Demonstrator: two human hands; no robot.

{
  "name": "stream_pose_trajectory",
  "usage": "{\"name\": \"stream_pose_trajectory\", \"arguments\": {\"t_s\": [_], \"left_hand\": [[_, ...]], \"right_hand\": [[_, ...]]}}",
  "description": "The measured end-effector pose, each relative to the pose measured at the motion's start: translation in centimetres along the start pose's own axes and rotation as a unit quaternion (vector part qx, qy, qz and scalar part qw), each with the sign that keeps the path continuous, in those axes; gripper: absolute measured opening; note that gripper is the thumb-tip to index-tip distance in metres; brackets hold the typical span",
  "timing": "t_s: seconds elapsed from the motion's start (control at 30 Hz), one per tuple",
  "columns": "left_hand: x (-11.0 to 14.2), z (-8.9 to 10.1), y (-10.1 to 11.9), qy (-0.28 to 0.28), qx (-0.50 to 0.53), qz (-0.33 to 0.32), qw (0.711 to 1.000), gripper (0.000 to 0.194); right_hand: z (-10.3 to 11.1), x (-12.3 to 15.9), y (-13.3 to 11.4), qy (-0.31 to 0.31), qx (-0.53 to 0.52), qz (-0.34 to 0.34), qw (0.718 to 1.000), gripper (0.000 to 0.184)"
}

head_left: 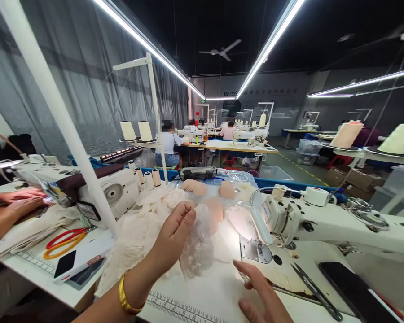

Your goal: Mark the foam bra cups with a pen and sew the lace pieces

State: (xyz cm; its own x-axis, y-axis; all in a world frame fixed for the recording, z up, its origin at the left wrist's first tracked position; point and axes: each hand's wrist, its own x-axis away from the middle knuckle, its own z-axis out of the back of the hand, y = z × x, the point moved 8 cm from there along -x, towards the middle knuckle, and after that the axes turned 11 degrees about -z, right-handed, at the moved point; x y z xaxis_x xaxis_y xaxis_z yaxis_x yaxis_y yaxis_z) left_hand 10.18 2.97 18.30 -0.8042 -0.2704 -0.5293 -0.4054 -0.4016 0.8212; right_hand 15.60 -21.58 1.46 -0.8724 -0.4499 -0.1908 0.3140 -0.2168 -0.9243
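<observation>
My left hand (pixel 175 229), with a gold bangle at the wrist, is closed on the gathered top of a translucent plastic bag (pixel 198 251). The bag hangs just over the white table, and its pale contents are too blurred to name. Near the needle plate (pixel 256 251) of a white sewing machine (pixel 296 215), my right hand (pixel 256 291) hovers with fingers spread and nothing in them. Cream fabric (pixel 138 233) is heaped left of the bag. Beige, cup-shaped pieces (pixel 195 187) and a pale pink piece (pixel 241 222) lie behind it.
Tweezers (pixel 316 289) and a black phone (pixel 357 291) lie at the right. A ruler strip (pixel 178 309) runs along the front edge. A co-worker's hands (pixel 23 202) work at another machine (pixel 111 190) on the left, near red and orange-handled scissors (pixel 65 242). Thread cones (pixel 144 131) stand behind.
</observation>
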Motion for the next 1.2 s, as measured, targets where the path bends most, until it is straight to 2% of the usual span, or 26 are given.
{"name": "stream_pose_trajectory", "arguments": {"t_s": [0.07, 0.1, 0.17, 0.2, 0.27, 0.33, 0.43, 0.53, 0.6, 0.67, 0.73, 0.83, 0.93, 1.07, 1.2], "left_hand": [[1.4, -2.9, -1.5, -0.032, 0.104, 0.066, 0.992, 0.040], [2.2, -4.1, -2.4, -0.036, 0.167, 0.108, 0.979, 0.040], [4.0, -6.5, -4.4, -0.039, 0.293, 0.195, 0.935, 0.039], [4.9, -7.5, -5.2, -0.045, 0.340, 0.229, 0.911, 0.039], [6.3, -9.0, -6.4, -0.060, 0.377, 0.274, 0.883, 0.040], [7.4, -9.6, -7.5, -0.053, 0.369, 0.305, 0.876, 0.048], [8.2, -9.8, -8.4, -0.014, 0.337, 0.307, 0.890, 0.049], [8.6, -10.2, -8.7, -0.014, 0.323, 0.289, 0.901, 0.046], [8.2, -10.1, -8.8, -0.068, 0.257, 0.250, 0.931, 0.044], [6.9, -9.6, -8.5, -0.167, 0.085, 0.156, 0.970, 0.045], [4.8, -8.6, -8.6, -0.226, -0.097, 0.059, 0.967, 0.048], [0.8, -6.9, -9.4, -0.202, -0.224, -0.036, 0.953, 0.041], [-2.4, -6.9, -11.1, -0.187, -0.288, -0.106, 0.933, 0.053], [-4.4, -7.3, -12.6, -0.182, -0.298, -0.143, 0.926, 0.039], [-5.2, -6.2, -11.0, -0.139, -0.239, -0.132, 0.952, 0.022]], "right_hand": [[-1.2, -0.2, -0.9, -0.041, -0.099, -0.078, 0.991, 0.086], [-1.9, -0.4, -1.3, -0.065, -0.161, -0.111, 0.979, 0.087], [-2.8, -0.8, -2.0, -0.101, -0.275, -0.159, 0.943, 0.070], [-2.9, -1.1, -2.1, -0.101, -0.318, -0.177, 0.926, 0.060], [-2.3, -1.3, -1.7, -0.077, -0.358, -0.202, 0.908, 0.049], [-1.3, -1.3, -0.9, -0.046, -0.324, -0.214, 0.920, 0.048], [0.0, -1.1, -0.6, -0.014, -0.206, -0.195, 0.959, 0.052], [1.2, -0.8, -2.0, 0.058, -0.102, -0.127, 0.985, 0.050], [1.7, -0.6, -2.6, 0.106, -0.111, -0.106, 0.982, 0.051], [1.7, -0.7, -2.1, 0.114, -0.181, -0.136, 0.967, 0.054], [1.3, -1.1, -1.2, 0.092, -0.219, -0.177, 0.955, 0.057], [1.0, -1.9, 0.3, 0.064, -0.226, -0.213, 0.949, 0.061], [0.9, -2.5, 1.5, 0.052, -0.239, -0.223, 0.944, 0.064], [1.0, -2.6, 2.0, 0.043, -0.250, -0.227, 0.940, 0.063], [1.2, -2.8, 1.7, 0.034, -0.268, -0.228, 0.936, 0.062]]}}
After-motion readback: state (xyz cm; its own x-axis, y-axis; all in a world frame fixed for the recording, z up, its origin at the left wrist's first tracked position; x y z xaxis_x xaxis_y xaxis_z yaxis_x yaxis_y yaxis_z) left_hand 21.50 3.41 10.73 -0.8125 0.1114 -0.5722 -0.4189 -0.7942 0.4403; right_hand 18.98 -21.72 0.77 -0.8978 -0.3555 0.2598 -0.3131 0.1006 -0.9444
